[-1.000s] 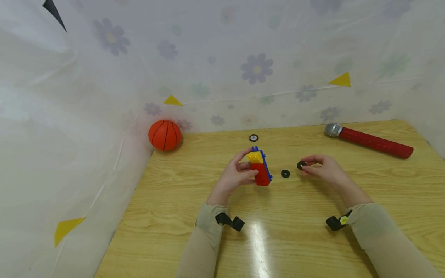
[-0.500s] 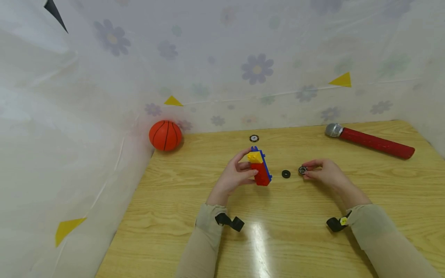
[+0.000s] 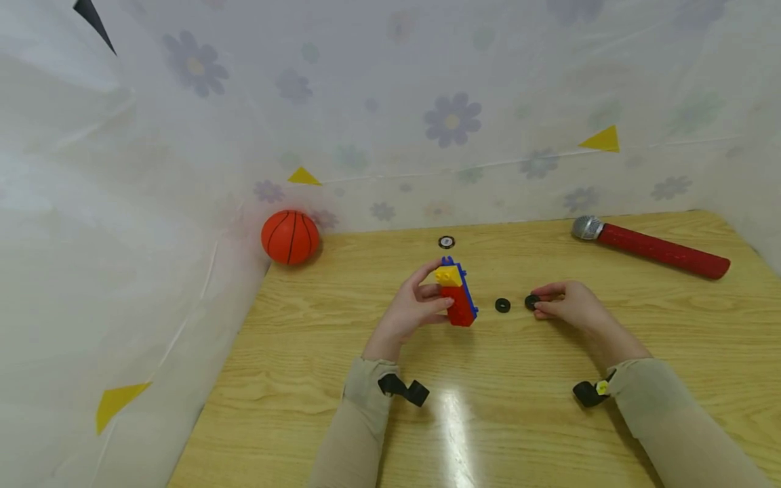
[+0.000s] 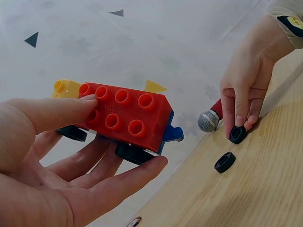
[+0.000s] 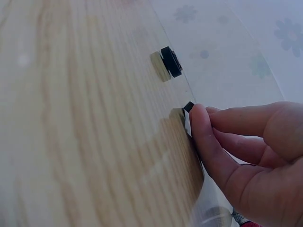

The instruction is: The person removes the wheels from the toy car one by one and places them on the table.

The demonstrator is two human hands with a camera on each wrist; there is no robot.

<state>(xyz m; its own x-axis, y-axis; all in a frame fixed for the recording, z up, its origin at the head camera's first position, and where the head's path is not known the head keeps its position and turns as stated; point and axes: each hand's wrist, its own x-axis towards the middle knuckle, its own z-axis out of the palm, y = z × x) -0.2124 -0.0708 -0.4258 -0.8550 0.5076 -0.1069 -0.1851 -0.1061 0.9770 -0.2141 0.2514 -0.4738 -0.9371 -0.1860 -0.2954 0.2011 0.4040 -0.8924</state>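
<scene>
My left hand grips a toy block car, tilted on end above the table. It has a red studded brick, a yellow brick at one end and a blue base. Two black wheels show on its lower side in the left wrist view, one being the near wheel. With thumb and fingertips my right hand pinches a black toy wheel low over the table. Between the hands a second loose wheel lies flat on the wood.
Behind the car a black-and-white round chip lies on the wooden table. An orange basketball stands at the back left. At the back right is a red-handled microphone. A flowered sheet hangs behind.
My right hand has turned the pinched wheel, briefly showing its patterned face, and brought it slightly down toward the table. My left hand and the car stay in place.
</scene>
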